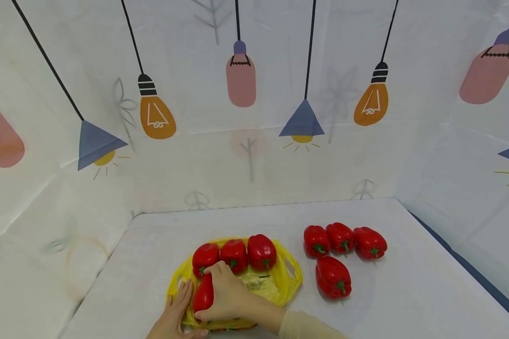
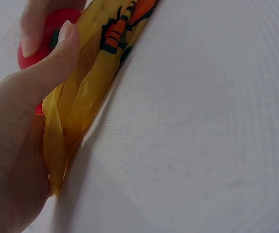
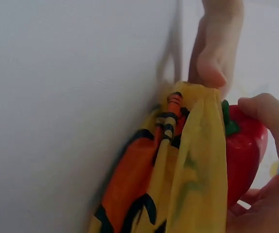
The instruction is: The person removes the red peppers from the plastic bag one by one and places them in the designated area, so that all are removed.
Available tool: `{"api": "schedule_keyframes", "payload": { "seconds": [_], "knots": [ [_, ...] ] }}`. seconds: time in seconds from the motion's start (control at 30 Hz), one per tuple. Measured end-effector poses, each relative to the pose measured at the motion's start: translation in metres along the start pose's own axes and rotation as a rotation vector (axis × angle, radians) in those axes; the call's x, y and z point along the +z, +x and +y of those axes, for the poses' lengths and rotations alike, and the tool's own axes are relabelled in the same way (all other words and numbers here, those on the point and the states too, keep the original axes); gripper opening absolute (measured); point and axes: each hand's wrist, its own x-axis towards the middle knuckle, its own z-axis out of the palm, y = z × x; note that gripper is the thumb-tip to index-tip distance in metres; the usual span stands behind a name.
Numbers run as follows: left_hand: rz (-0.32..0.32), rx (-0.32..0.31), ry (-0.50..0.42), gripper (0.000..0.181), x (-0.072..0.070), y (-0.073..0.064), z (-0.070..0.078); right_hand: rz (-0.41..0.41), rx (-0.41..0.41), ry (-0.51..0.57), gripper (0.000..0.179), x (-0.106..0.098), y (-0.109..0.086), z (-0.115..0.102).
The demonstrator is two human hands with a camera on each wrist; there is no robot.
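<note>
A yellow plastic bag point(image 1: 286, 285) lies spread on the table, its rim standing up round several red bell peppers. Three of them, a left pepper point(image 1: 205, 256), a middle pepper point(image 1: 234, 254) and a right pepper point(image 1: 261, 252), form a row along its far side. My right hand point(image 1: 229, 294) grips another bell pepper point(image 1: 202, 296) at the bag's near left, thumb on the near end and fingers over the far end. In the right wrist view this pepper point(image 3: 244, 155) shows its green stem behind the bag wall. My left hand point(image 1: 171, 310) rests against the bag's left edge, fingers extended.
Right of the bag, three bell peppers stand in a back row point(image 1: 340, 238), with one more pepper point(image 1: 333, 278) in front of them. The white table point(image 1: 390, 301) meets a printed fabric wall point(image 1: 263, 174) behind and at both sides.
</note>
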Motion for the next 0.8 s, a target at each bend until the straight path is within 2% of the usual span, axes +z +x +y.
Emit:
{"api": "schedule_keyframes", "payload": {
  "seconds": [0.1,0.3,0.57,0.8],
  "knots": [
    [0.001,0.003,0.010,0.112,0.000,-0.001,0.001,0.045,-0.018,0.032,0.078,-0.008,-0.002,-0.001],
    [-0.002,-0.043,0.007,0.115,0.000,-0.001,0.004,0.126,-0.094,0.065,0.085,-0.031,-0.008,-0.003],
    [0.018,0.006,0.029,0.114,0.000,-0.001,0.003,0.318,-0.289,0.073,0.092,-0.053,-0.011,0.001],
    [0.024,0.023,0.046,0.113,0.001,-0.001,0.001,0.370,-0.373,0.079,0.090,-0.066,-0.015,0.007]
  ]
}}
